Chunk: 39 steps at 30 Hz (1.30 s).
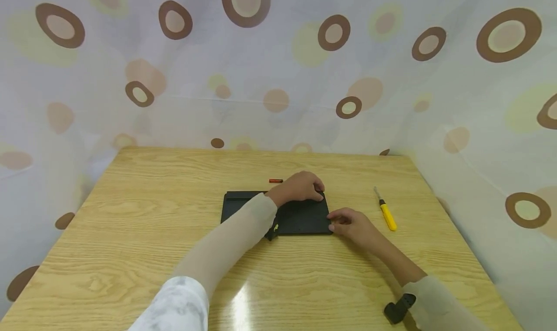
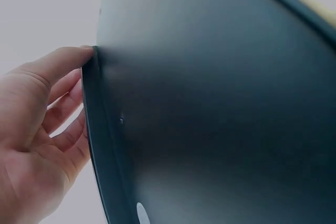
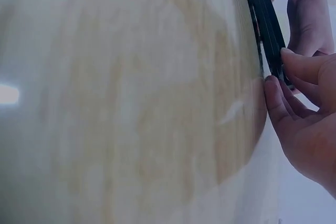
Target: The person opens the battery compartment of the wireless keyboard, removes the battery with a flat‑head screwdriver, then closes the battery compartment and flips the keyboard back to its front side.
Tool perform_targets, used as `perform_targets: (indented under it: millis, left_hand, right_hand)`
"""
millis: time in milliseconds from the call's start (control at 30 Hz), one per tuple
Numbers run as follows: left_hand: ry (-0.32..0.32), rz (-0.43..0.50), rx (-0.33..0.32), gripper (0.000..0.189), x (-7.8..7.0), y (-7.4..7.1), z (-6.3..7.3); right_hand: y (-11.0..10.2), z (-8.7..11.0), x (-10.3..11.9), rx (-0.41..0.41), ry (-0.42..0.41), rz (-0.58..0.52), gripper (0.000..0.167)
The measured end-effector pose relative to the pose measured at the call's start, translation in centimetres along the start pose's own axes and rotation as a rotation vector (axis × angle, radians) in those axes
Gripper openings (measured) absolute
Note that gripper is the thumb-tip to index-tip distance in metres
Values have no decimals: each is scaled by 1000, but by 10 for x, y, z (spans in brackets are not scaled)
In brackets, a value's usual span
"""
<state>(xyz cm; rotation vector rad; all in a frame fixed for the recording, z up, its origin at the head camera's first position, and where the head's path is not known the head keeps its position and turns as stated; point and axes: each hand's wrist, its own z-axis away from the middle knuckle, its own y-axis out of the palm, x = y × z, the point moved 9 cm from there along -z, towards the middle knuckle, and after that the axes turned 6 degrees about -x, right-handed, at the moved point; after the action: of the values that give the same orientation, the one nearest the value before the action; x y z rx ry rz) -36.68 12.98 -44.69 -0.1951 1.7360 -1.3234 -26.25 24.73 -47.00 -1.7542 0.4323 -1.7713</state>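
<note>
A thin, flat black panel lies on the table in the head view, with a raised strip along its far edge. At its far right corner my left hand reaches across and pinches the edge. The left wrist view shows my left thumb on the corner of the panel and the fingers behind the edge. My right hand pinches the right edge near the front corner. In the right wrist view my right thumb and fingers are on either side of the panel's end. My left forearm covers part of the panel.
A small red and black battery lies behind the panel. To the right is a screwdriver with a yellow handle. A patterned curtain hangs behind and beside the wooden table.
</note>
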Motion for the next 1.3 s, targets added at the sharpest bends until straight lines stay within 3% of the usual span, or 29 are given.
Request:
perform_targets:
  millis: [267,433,600,1000,1200,1300]
  left_hand:
    - [47,26,-49,36,-5,-20,-1]
    - [42,116,-118,34,-11,-47,4]
    - [38,238,-224,33,-16,-81,11]
    - [78,382,-423,27,-37,-152,45]
    - [77,440,-503,26,-38,-173,61]
    - [87,461,-539,26,-38,-181,67]
  right_hand:
    - [-9,7,9,-1,25,-129,46]
    - [-22,11,24,-34,11,-242,53]
    - [-38,15,55,-101,-42,-358,53]
    - [-71,22,130,-263,-253,-433,40]
    - [-80,22,157,-313,-271,-315,37]
    - [-82,22,171,-324,-301,-308,36]
